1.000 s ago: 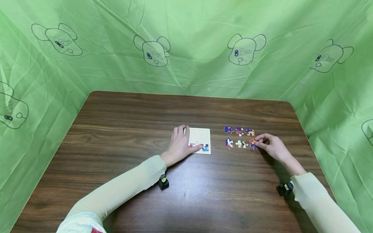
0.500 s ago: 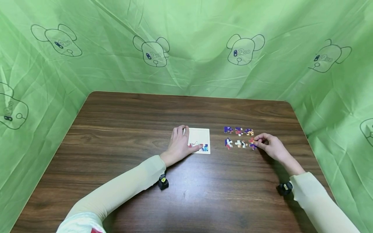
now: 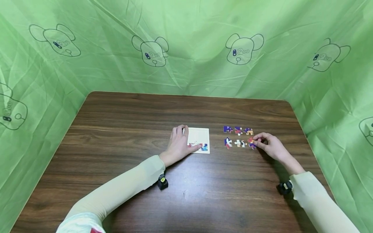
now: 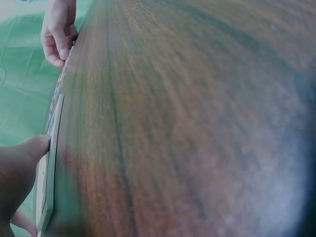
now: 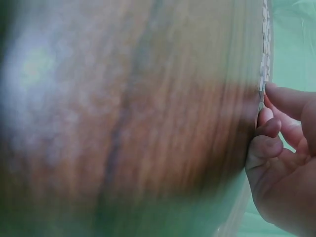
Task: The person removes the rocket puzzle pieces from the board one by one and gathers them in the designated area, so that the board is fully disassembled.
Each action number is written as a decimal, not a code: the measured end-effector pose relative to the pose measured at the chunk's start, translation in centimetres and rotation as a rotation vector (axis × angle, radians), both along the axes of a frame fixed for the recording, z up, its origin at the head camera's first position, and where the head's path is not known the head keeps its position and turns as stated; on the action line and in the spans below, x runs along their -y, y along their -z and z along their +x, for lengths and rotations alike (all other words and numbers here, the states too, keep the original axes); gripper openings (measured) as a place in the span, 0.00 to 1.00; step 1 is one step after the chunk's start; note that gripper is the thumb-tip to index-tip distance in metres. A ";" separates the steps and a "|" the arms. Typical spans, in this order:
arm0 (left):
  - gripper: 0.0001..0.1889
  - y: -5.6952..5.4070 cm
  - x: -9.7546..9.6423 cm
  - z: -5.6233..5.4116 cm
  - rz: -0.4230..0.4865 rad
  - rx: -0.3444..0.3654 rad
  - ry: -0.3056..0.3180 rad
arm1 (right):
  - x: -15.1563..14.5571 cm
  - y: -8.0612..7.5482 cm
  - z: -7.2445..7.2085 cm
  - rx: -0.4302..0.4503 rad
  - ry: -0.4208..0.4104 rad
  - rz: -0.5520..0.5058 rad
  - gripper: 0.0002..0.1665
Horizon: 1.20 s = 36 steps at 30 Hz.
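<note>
A white square puzzle tray (image 3: 199, 136) lies flat on the table, with several colourful pieces in its bottom row. My left hand (image 3: 179, 144) rests on its left side, the thumb (image 4: 35, 145) stretched over the bottom row and the fingers along the left edge. It hides part of the tray. To the right, loose jigsaw pieces lie in two rows. My right hand (image 3: 272, 146) pinches the right side of an orange and purple puzzle piece (image 3: 251, 142) at the end of the nearer row, with thumb and index finger. The piece is on or very close to the tabletop.
In the farther row are a purple piece (image 3: 227, 129), a purple and red piece (image 3: 238, 130) and a purple and orange one (image 3: 248, 131). A white and red piece (image 3: 228, 142) and a mostly white piece (image 3: 240, 143) share the nearer row. Green cloth (image 3: 186, 74) surrounds the wooden table (image 3: 131, 123).
</note>
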<state>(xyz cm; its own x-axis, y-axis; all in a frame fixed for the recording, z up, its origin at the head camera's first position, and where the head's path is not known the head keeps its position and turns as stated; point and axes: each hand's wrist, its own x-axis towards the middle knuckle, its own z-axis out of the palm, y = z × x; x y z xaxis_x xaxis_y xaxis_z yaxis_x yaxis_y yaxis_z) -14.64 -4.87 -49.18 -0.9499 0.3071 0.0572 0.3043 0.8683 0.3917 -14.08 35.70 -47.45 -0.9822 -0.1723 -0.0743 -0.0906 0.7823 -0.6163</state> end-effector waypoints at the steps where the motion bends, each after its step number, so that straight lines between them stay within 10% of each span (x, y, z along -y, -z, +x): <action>1: 0.59 0.0 0.0 0.0 0.004 0.003 0.000 | 0.0 0.0 0.0 0.004 0.003 -0.009 0.11; 9: 0.47 -0.2 0.1 0.1 0.075 0.013 0.010 | -0.5 -0.4 0.3 0.050 0.074 -0.140 0.20; 18: 0.43 -0.7 0.5 -0.1 0.087 0.062 0.036 | 2.2 -1.3 0.8 -0.154 0.130 -0.207 0.14; 36: 0.43 -2.6 2.5 -0.5 0.108 0.191 0.157 | 10.6 -2.4 -0.5 -0.089 -0.116 -0.168 0.11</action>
<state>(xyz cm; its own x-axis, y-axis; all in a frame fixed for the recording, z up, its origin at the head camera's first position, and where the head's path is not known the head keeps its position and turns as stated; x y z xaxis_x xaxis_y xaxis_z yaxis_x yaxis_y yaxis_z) -15.15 -7.39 -46.56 -0.8880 0.4531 -0.0780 0.3435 0.7667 0.5423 -14.55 25.08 -45.03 -0.9564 -0.2875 0.0513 -0.2343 0.6506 -0.7224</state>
